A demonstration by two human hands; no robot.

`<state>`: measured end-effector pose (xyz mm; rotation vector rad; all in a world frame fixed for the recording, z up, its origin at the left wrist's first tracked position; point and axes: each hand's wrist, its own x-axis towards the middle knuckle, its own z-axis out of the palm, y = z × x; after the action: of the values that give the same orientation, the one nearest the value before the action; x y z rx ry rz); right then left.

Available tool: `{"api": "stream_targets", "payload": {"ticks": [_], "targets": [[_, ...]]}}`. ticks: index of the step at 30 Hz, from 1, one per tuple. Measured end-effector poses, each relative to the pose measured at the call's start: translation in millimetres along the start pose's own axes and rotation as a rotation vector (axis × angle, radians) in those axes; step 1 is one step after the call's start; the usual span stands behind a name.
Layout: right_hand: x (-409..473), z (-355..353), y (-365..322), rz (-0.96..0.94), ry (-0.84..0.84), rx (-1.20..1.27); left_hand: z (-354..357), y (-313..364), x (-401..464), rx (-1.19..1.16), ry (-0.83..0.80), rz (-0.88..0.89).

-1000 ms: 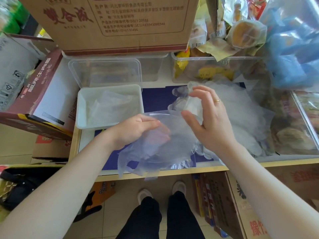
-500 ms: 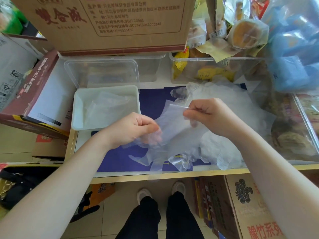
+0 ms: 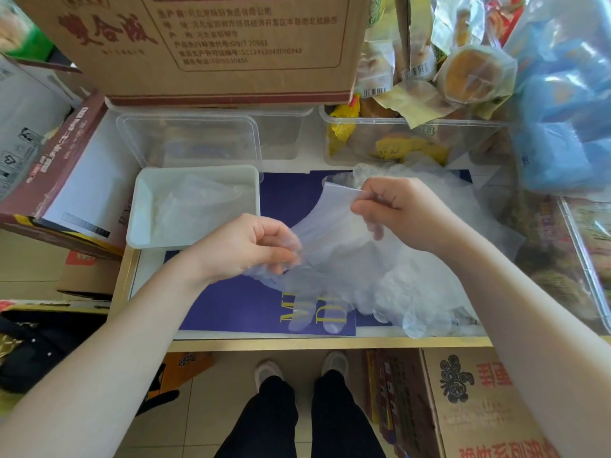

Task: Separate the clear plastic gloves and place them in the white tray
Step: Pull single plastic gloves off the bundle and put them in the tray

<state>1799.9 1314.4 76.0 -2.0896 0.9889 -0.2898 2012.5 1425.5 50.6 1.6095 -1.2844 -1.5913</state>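
A clear plastic glove is stretched between my two hands above the blue mat. My left hand pinches its lower part near the fingers. Its cuff edge is pinched by my right hand. The glove's fingertips hang down toward the mat's yellow lettering. A loose pile of clear gloves lies under and to the right of my right hand. The white tray sits to the left of my hands, with at least one clear glove lying in it.
A big cardboard box stands on clear plastic tubs behind the tray. A tub of wrapped snacks and blue bags fill the back right. A red-and-white carton lies left. The shelf's wooden front edge is near me.
My hands have pulled the glove taut between them and lifted it off the pile; the right hand closed from spread fingers into a pinch on the cuff.
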Motion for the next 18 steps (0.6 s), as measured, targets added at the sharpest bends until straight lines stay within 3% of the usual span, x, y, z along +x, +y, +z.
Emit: {"api": "stream_targets", "payload": {"ticks": [4,6,11,14,18], "targets": [[2.7,1.5,1.5,-0.029,0.05,-0.02,-8.5,-6.0,0.1,0.45,-0.048,-0.221],[3.6,4.1,2.5,-0.056,0.032,-0.027,-5.1,-2.1,2.5,0.532,-0.058,-0.238],[6.9,9.8,2.7,-0.157,-0.004,-0.077,25.2,21.6,21.3,0.196,0.173,-0.009],[8.1,6.5,4.2,-0.129,-0.014,-0.029,39.1,26.0,25.9,0.095,0.233,0.072],[3.5,-11.9,23.6,0.102,-0.073,0.412,46.5,26.6,29.1,-0.125,0.373,0.058]]}}
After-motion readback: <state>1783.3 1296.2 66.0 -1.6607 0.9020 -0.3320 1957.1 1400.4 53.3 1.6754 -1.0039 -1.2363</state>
